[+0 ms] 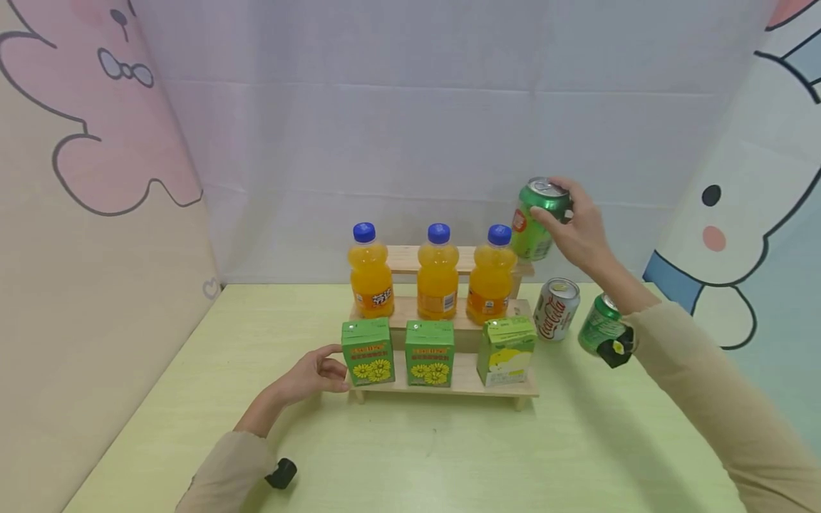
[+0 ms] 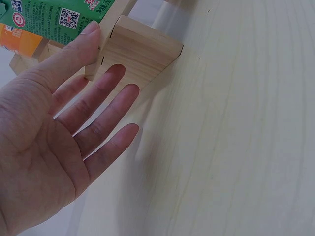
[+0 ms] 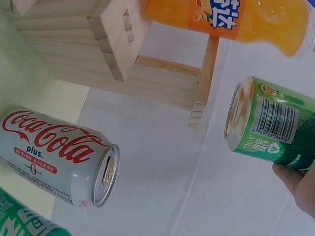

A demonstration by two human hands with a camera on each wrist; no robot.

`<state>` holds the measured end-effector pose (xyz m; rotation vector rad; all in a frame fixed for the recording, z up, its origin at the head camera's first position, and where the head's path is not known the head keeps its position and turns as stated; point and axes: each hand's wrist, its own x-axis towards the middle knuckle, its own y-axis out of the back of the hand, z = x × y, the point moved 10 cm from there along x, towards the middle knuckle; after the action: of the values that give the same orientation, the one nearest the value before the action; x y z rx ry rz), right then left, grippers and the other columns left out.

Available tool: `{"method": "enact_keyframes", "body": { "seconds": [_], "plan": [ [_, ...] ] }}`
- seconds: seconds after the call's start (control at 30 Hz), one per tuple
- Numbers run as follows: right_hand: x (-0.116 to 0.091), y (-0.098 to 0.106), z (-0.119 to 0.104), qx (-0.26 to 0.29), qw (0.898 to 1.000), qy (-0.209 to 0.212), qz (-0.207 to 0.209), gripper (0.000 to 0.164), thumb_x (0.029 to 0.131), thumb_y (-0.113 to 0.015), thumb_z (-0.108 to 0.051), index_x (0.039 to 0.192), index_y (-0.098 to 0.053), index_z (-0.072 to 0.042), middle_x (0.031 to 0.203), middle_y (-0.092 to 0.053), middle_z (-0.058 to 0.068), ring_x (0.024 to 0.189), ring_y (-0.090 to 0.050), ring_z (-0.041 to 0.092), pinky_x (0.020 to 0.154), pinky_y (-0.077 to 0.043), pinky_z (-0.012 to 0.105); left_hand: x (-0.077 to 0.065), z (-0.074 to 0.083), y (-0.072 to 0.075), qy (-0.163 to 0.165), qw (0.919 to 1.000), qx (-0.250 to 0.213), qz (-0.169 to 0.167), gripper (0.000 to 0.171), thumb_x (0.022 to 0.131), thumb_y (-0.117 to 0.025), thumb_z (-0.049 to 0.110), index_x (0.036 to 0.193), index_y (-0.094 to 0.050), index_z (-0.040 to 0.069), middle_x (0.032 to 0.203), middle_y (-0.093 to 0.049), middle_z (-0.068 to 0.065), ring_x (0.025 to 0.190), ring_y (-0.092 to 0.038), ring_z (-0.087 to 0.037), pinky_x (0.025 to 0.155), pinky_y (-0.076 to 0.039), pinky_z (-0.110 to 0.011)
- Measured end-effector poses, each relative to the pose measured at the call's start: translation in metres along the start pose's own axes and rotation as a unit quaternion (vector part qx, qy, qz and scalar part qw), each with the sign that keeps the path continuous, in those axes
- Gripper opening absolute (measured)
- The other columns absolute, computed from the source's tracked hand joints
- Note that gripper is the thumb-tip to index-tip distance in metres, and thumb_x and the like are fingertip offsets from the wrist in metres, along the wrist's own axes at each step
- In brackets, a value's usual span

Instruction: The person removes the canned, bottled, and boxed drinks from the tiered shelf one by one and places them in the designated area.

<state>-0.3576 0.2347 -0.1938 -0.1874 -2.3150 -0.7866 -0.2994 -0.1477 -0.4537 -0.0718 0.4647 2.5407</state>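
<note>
My right hand [image 1: 580,231] grips a green soda can [image 1: 534,239] near its top, at the right end of the top step of a wooden stand [image 1: 465,370]. In the right wrist view the can [image 3: 268,125] shows its barcode and appears apart from the top step's end. My left hand [image 1: 304,377] is at the left end of the bottom step, beside a green drink carton [image 1: 368,356]. The left wrist view shows its fingers [image 2: 106,115] loosely extended, with the thumb at the step's edge; whether it touches the carton, I cannot tell.
Orange soda bottles [image 1: 438,274] line the middle step. Another green carton [image 1: 430,356] and a lighter pear-pictured carton [image 1: 508,353] stand on the bottom step. Right of the stand, a silver Coca-Cola can [image 1: 556,310] and a green can [image 1: 598,324] stand on the table [image 1: 417,456].
</note>
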Motion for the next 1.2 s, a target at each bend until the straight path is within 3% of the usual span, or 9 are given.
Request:
{"method": "enact_keyframes", "body": {
  "seconds": [0.13,0.4,0.73,1.2],
  "plan": [
    [-0.004,0.008,0.001,-0.005,1.0,-0.011,0.017,0.051,0.088,-0.06,-0.017,0.131,-0.04,0.0,0.123,-0.048,0.02,0.097,-0.05,0.024,0.068,-0.039,0.009,0.0,0.001,0.0,0.0,1.0,0.003,0.0,0.076,0.077,-0.073,0.018,0.136,-0.029,-0.004,0.105,-0.064,-0.016,0.093,-0.061,-0.023,0.086,-0.046,-0.038],
    [-0.016,0.02,0.006,-0.013,0.998,-0.054,0.023,0.054,0.089,-0.057,-0.024,0.135,-0.036,-0.004,0.127,-0.044,0.017,0.106,-0.049,0.029,0.072,-0.042,0.011,0.0,0.001,-0.001,-0.003,1.0,0.003,-0.004,0.074,0.078,-0.072,0.017,0.135,-0.031,-0.004,0.104,-0.064,-0.016,0.092,-0.061,-0.022,0.085,-0.046,-0.037],
    [-0.029,0.035,0.005,-0.008,0.996,-0.067,0.061,0.052,0.089,-0.058,-0.021,0.134,-0.037,-0.004,0.125,-0.043,0.02,0.098,-0.048,0.014,0.068,-0.041,0.007,-0.001,0.002,-0.001,-0.001,1.0,0.0,-0.006,0.075,0.077,-0.073,0.018,0.134,-0.031,-0.005,0.104,-0.064,-0.016,0.091,-0.061,-0.022,0.085,-0.046,-0.037],
    [-0.05,0.044,0.02,-0.011,0.993,-0.102,0.06,0.054,0.09,-0.056,-0.026,0.136,-0.035,-0.007,0.127,-0.042,0.016,0.096,-0.048,0.011,0.068,-0.041,0.006,0.0,0.002,-0.001,-0.013,0.9999,-0.004,-0.007,0.074,0.078,-0.072,0.016,0.135,-0.03,-0.005,0.103,-0.064,-0.017,0.091,-0.062,-0.022,0.085,-0.047,-0.037]
  ]
}}
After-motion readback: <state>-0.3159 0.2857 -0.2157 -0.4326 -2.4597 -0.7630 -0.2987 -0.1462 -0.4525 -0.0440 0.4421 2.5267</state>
